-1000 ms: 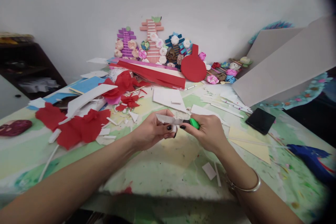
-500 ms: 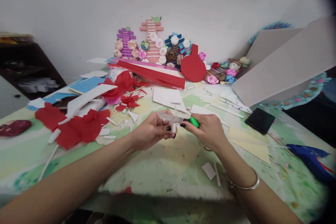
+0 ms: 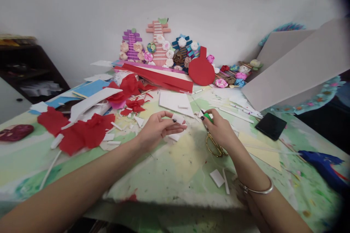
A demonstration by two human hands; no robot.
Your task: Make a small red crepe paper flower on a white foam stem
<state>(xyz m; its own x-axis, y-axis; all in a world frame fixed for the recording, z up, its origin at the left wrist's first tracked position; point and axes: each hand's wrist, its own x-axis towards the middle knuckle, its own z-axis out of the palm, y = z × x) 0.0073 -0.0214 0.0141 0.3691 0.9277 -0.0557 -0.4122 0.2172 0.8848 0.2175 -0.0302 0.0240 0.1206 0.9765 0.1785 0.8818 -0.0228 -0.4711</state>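
Note:
My left hand (image 3: pixel 161 127) pinches a small white piece of foam board (image 3: pixel 178 118) between thumb and fingers, above the middle of the table. Just right of it, my right hand (image 3: pixel 220 127) is closed around the green handle of a craft knife (image 3: pixel 208 117). Its thin blade points up and left, apart from the white piece. Below the right hand lie gold-handled scissors (image 3: pixel 214 146), partly covered by the hand. Another white scrap (image 3: pixel 175 137) rests on the table beneath my left fingers. A white foam sheet (image 3: pixel 175 102) lies beyond my hands.
Red crepe paper (image 3: pixel 90 133) and white scraps cover the left side. At right are a black flat object (image 3: pixel 271 126), a yellow sheet (image 3: pixel 258 149) and a blue glue gun (image 3: pixel 322 164). Decorated stick crafts (image 3: pixel 158 43) and a red paddle-shaped cutout (image 3: pixel 201 70) stand against the wall.
The knife has moved right, away from the white piece, and its blade now tilts upward. My left fingers have straightened somewhat around the piece. The scissors show more below the right hand.

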